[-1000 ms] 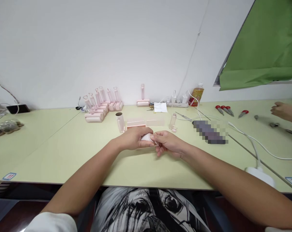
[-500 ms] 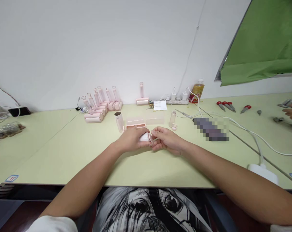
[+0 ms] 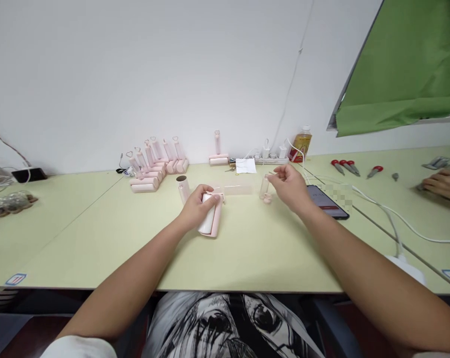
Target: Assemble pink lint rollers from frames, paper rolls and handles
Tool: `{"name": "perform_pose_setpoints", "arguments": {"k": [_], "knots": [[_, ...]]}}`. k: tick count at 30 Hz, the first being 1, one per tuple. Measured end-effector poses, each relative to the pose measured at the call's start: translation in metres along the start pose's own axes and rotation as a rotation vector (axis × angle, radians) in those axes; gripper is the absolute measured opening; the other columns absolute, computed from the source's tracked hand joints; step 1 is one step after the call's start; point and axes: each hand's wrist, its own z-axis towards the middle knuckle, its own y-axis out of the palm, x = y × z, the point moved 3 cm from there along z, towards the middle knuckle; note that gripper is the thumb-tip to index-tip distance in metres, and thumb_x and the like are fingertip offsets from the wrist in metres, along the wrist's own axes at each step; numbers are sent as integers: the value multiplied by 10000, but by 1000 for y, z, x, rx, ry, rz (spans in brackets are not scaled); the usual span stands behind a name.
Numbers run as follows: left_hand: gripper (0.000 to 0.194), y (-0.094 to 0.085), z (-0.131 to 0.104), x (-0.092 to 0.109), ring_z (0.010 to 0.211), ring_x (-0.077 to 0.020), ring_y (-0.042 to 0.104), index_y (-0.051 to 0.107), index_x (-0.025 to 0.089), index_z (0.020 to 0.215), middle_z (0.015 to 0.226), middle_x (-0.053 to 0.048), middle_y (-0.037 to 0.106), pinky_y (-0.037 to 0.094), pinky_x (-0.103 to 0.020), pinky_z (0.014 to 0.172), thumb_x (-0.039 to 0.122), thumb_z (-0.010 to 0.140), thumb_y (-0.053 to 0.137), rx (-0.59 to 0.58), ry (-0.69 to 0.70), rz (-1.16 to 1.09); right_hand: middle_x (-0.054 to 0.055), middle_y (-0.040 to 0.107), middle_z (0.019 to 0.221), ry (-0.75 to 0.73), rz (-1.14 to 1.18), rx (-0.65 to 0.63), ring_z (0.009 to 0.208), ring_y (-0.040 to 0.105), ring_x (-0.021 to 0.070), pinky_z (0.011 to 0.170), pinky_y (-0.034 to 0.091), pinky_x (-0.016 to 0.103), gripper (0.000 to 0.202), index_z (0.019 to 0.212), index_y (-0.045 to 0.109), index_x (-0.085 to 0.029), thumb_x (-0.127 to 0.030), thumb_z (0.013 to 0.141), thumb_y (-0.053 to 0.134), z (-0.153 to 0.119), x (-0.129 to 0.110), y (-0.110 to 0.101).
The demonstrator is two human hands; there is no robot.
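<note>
My left hand [image 3: 195, 208] is wrapped round a pink lint roller head [image 3: 216, 221] with a white sticky roll [image 3: 207, 222], tilted above the table. To the right, my right hand [image 3: 290, 188] has thumb and fingers closed at the top of a clear handle tube [image 3: 264, 187], which stands upright. Small pink pieces [image 3: 267, 199] lie by the tube's base. Behind my hands a clear pinkish cover [image 3: 238, 190] rests on the table. Left of it stands an open-topped roll [image 3: 182, 188], partly behind my left hand.
Several finished-looking pink lint rollers [image 3: 144, 185] stand at the back left, one more [image 3: 218, 159] by the wall. A phone [image 3: 329, 203], white cables [image 3: 381, 201], a drink bottle [image 3: 301, 145], a power strip [image 3: 271, 161] and red-handled tools [image 3: 346, 165] occupy the right. Another person's hand [image 3: 445, 184] is at far right.
My right hand has left the roll's end and moved right to the clear tube. My left hand now holds the roller head with the white roll in it, turned lengthwise toward me.
</note>
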Motion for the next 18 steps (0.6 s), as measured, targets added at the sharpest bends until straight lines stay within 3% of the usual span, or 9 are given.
{"name": "perform_pose_setpoints", "arguments": {"k": [3, 7, 14, 18], "knots": [[350, 6, 0, -4, 664, -137, 537, 538, 217, 972, 810, 12, 595, 419, -241, 558, 510, 784, 576, -54, -71, -74, 74, 642, 998, 79, -230, -173, 727, 576, 177, 609, 381, 274, 479, 1141, 531, -185, -444, 745, 606, 7, 14, 4], [283, 10, -2, -2, 670, -137, 539, 589, 206, 882, 784, 16, 606, 412, -234, 562, 465, 768, 603, -106, -86, 16, 83, 676, 953, 130, -366, -446, 762, 611, 207, 596, 378, 268, 581, 1218, 503, -177, -438, 716, 637, 6, 30, 14], [300, 8, -2, -2, 685, -157, 567, 590, 197, 884, 789, 3, 625, 426, -243, 553, 477, 779, 573, -94, -84, 77, 108, 672, 951, 131, -577, -486, 804, 612, 246, 563, 369, 279, 411, 934, 590, -185, -501, 676, 640, 14, 42, 8], [313, 8, -3, -1, 716, -176, 584, 614, 199, 889, 811, -7, 645, 430, -261, 582, 487, 777, 565, -103, -69, 158, 95, 675, 919, 99, -555, -488, 762, 614, 225, 553, 361, 267, 416, 936, 591, -189, -503, 670, 646, 15, 43, 10]]}}
